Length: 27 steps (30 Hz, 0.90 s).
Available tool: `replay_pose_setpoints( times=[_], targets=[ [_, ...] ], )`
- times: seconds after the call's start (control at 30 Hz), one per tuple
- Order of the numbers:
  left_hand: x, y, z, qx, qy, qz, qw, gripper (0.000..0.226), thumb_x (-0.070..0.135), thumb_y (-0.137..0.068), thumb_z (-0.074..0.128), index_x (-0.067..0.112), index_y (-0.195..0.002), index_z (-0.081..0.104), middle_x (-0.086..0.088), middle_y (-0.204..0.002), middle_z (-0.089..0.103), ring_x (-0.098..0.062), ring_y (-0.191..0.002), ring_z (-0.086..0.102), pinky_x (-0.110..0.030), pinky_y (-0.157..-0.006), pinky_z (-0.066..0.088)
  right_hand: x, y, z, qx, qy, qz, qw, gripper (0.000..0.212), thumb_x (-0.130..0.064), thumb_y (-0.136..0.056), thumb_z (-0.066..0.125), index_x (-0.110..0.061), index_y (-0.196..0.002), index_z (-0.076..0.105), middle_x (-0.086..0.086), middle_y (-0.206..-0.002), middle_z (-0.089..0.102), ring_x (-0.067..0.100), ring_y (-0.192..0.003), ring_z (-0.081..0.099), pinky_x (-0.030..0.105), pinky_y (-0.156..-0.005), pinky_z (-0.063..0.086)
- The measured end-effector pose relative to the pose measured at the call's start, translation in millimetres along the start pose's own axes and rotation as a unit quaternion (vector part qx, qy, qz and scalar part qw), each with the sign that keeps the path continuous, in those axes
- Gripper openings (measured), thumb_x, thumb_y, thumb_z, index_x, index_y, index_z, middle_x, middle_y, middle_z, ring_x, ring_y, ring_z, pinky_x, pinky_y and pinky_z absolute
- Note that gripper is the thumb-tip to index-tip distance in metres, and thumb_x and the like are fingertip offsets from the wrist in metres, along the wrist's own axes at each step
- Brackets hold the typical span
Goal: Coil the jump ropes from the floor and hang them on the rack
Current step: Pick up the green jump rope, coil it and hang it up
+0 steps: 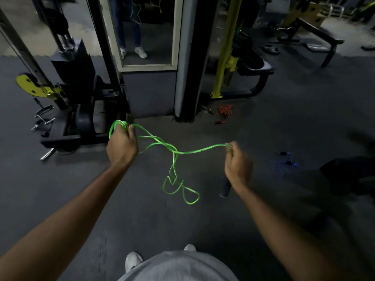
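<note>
Head view: looks down along two bare arms stretched over a dark grey floor of a gym.
Green jump rope: held in the air between both hands, in front of the body; crosses itself in a loose knot near the middle; hangs from there into two small loops low over the floor, cannot tell whether touching it.
Left hand: grips a bundle of several green loops, fingers curled tight round them, back of the hand up.
Right hand: pinches the single strand at its far end, fingers curled narrow; slightly blurred.
Dark cylinder: just below the right wrist; cannot tell whether a rope handle or something on the floor.
Orange jump rope: lies tangled on the floor near the foot of a black pillar.
Blue jump rope: lies on the floor at the right, well apart from the orange one.
Mirror: ahead, shows legs in jeans and white shoes.
Cable machine: at the left, with a yellow pulley plate.
White shoes: at the bottom edge, on the floor.
</note>
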<state>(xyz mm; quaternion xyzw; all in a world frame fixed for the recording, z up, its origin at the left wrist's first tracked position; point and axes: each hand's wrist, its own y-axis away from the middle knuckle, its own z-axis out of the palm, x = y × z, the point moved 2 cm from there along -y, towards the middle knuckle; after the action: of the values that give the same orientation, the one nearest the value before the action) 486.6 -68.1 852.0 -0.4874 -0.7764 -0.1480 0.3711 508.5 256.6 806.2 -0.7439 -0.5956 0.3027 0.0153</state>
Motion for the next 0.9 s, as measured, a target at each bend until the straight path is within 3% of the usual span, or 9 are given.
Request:
replay_pose_setpoints(
  times=[0.07, 0.2, 0.3, 0.37, 0.47, 0.53, 0.6, 0.67, 0.9],
  targets=[
    [-4.1, 3.9, 7.8, -0.025, -0.001, 0.002, 1.0, 0.033, 0.034, -0.099, 0.041, 0.002, -0.096, 0.048, -0.027, -0.104, 0.059, -0.047, -0.099, 0.056, -0.047, -0.078, 0.043, -2.2, -1.5, 0.4, -0.005, 0.074, -0.064, 0.995, 0.014, -0.028, -0.093, 0.052, -0.018, -0.09, 0.061, 0.01, -0.082, 0.067, 0.037, -0.076, 0.062, 0.038, -0.057, 0.043],
    [-2.3, 9.4, 19.6, -0.113, 0.104, 0.03, 0.988, 0.036, 0.051, -0.089, 0.043, 0.016, -0.08, 0.043, -0.019, -0.084, 0.063, -0.039, -0.081, 0.062, -0.05, -0.076, 0.051, 49.3, 9.6, 66.3, -0.347, 0.125, 0.066, 0.927, 0.024, -0.037, -0.088, 0.051, -0.016, -0.091, 0.063, 0.014, -0.095, 0.069, 0.035, -0.091, 0.065, 0.04, -0.078, 0.052],
    [4.2, 14.0, 22.3, -0.179, 0.181, 0.042, 0.966, 0.046, 0.054, -0.083, 0.048, 0.008, -0.081, 0.048, 0.001, -0.064, 0.052, -0.021, -0.061, 0.051, -0.047, -0.068, 0.05, 47.9, 28.3, 87.2, -0.515, 0.032, 0.121, 0.848, 0.018, -0.021, -0.083, 0.066, -0.014, -0.067, 0.061, 0.012, -0.075, 0.063, 0.024, -0.067, 0.06, 0.036, -0.067, 0.052],
    [13.5, 17.1, 22.0, -0.21, 0.231, 0.056, 0.948, 0.051, 0.053, -0.083, 0.052, 0.001, -0.087, 0.05, 0.005, -0.065, 0.047, -0.014, -0.06, 0.045, -0.039, -0.063, 0.045, 22.4, 36.5, 82.6, -0.562, -0.042, 0.094, 0.821, 0.014, -0.02, -0.082, 0.073, -0.014, -0.079, 0.061, 0.006, -0.083, 0.058, 0.014, -0.072, 0.055, 0.026, -0.067, 0.046],
    [28.0, 20.3, 20.4, -0.262, 0.227, 0.115, 0.931, 0.039, 0.037, -0.092, 0.053, -0.002, -0.089, 0.051, 0.002, -0.068, 0.049, -0.012, -0.059, 0.048, -0.034, -0.06, 0.044, -35.0, 26.8, 59.1, -0.455, -0.273, 0.062, 0.845, 0.048, -0.034, -0.086, 0.067, -0.023, -0.129, 0.048, -0.008, -0.122, 0.048, 0.008, -0.113, 0.047, 0.029, -0.101, 0.041],
    [35.2, 19.0, 19.9, -0.27, 0.16, 0.178, 0.933, 0.032, 0.035, -0.094, 0.052, 0.004, -0.086, 0.054, -0.002, -0.069, 0.058, -0.018, -0.062, 0.056, -0.041, -0.064, 0.05, -76.0, 18.0, 46.2, -0.452, -0.394, 0.002, 0.8, 0.033, -0.025, -0.093, 0.058, -0.028, -0.125, 0.049, -0.011, -0.122, 0.051, 0.001, -0.109, 0.049, 0.027, -0.098, 0.041],
    [38.0, 16.1, 19.6, -0.25, 0.112, 0.212, 0.938, 0.032, 0.038, -0.093, 0.05, 0.009, -0.084, 0.056, -0.007, -0.075, 0.063, -0.026, -0.071, 0.061, -0.047, -0.069, 0.05, -99.3, 11.2, 40.2, -0.453, -0.391, -0.058, 0.799, 0.008, -0.024, -0.096, 0.053, -0.024, -0.101, 0.06, -0.015, -0.089, 0.059, -0.005, -0.078, 0.05, 0.023, -0.075, 0.042],
    [36.7, 11.9, 16.7, -0.233, 0.117, 0.203, 0.944, 0.031, 0.04, -0.093, 0.05, 0.011, -0.087, 0.06, -0.004, -0.081, 0.068, -0.024, -0.079, 0.065, -0.047, -0.075, 0.052, -104.9, 5.4, 42.2, -0.422, -0.36, -0.098, 0.827, 0.017, -0.028, -0.096, 0.052, -0.016, -0.084, 0.056, -0.014, -0.063, 0.05, -0.002, -0.057, 0.041, 0.025, -0.058, 0.035],
    [17.6, -17.3, -9.8, -0.132, 0.195, 0.082, 0.968, 0.025, 0.041, -0.091, 0.05, 0.018, -0.086, 0.061, -0.002, -0.083, 0.075, -0.03, -0.082, 0.069, -0.055, -0.081, 0.054, -72.8, 15.2, 49.4, -0.205, -0.206, -0.219, 0.931, 0.019, -0.037, -0.09, 0.05, -0.026, -0.094, 0.065, -0.008, -0.086, 0.07, 0.014, -0.081, 0.064, 0.033, -0.066, 0.048]
  ],
)
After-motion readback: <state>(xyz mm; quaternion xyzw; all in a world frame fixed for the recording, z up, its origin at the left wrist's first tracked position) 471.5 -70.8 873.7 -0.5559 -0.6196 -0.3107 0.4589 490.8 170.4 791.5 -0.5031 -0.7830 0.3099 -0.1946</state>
